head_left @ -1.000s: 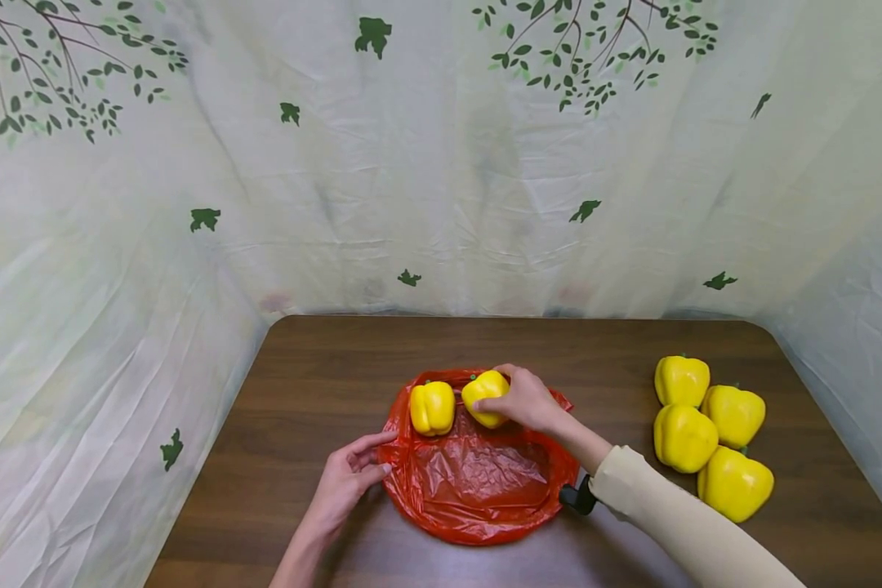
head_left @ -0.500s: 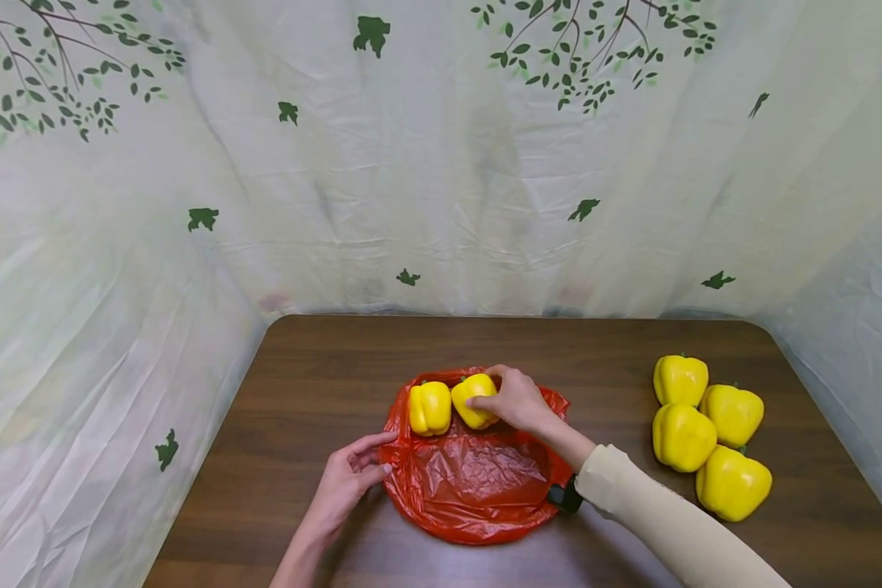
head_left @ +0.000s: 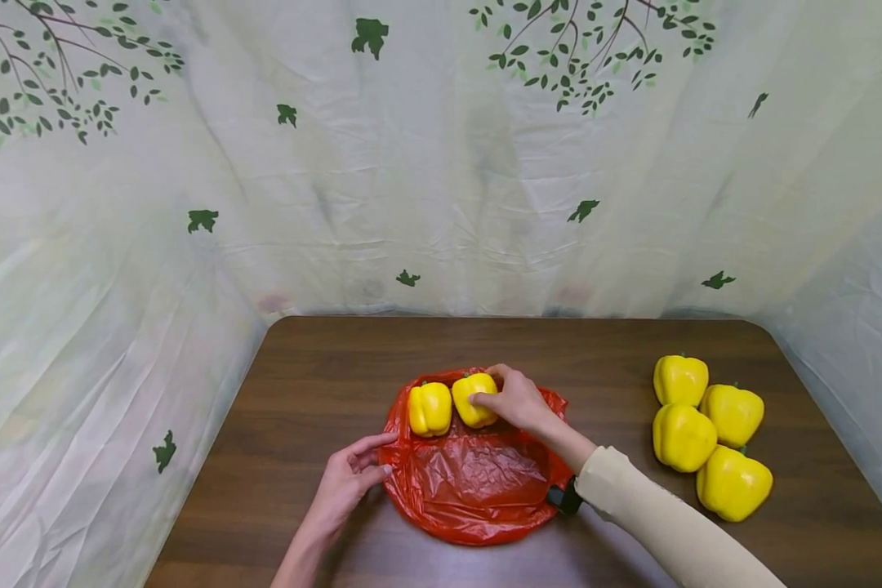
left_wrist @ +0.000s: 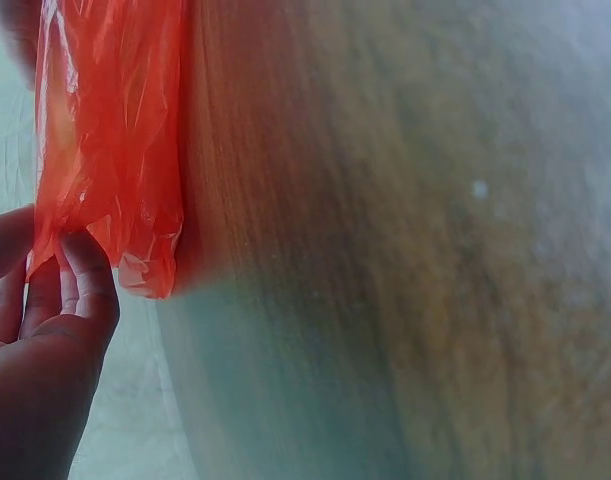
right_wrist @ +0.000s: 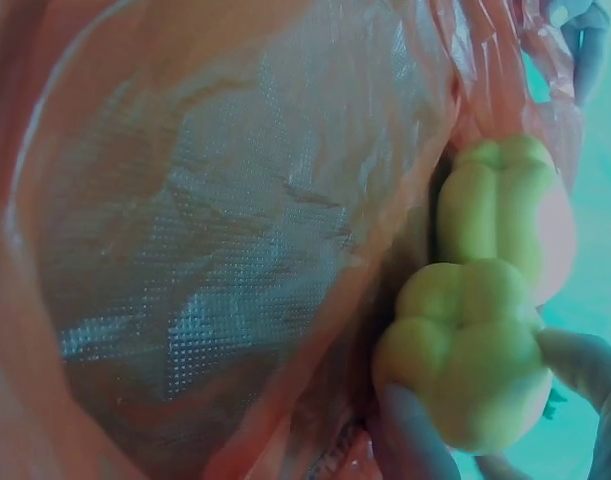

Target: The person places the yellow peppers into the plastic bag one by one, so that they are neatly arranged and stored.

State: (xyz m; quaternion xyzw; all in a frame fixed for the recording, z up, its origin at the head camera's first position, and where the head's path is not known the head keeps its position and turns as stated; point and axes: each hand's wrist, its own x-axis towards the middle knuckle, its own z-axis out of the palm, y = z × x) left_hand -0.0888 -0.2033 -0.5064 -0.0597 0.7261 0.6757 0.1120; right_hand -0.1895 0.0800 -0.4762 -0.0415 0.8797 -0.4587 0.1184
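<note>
One glossy yellow pepper, plump, lobed, green-stemmed, held in right hand

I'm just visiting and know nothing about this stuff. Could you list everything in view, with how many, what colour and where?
Wood-grain table: one, brown, beneath everything
Crinkled, round-mouthed plastic bag: one, red, spread open on the table
Lobed, glossy bell peppers at the bag: two, yellow, over its far part
Loose bell peppers: four, yellow, clustered on the table's right
Leaf-printed cloth backdrop: one surround, whitish and green, behind and beside the table
Small wrist-worn object: one, black, right wrist
Cloth sleeve: one, cream, right forearm
Left hand: one, bare, pinching the bag's left edge
Right hand: one, bare, holding the bag's right-hand pepper
</note>
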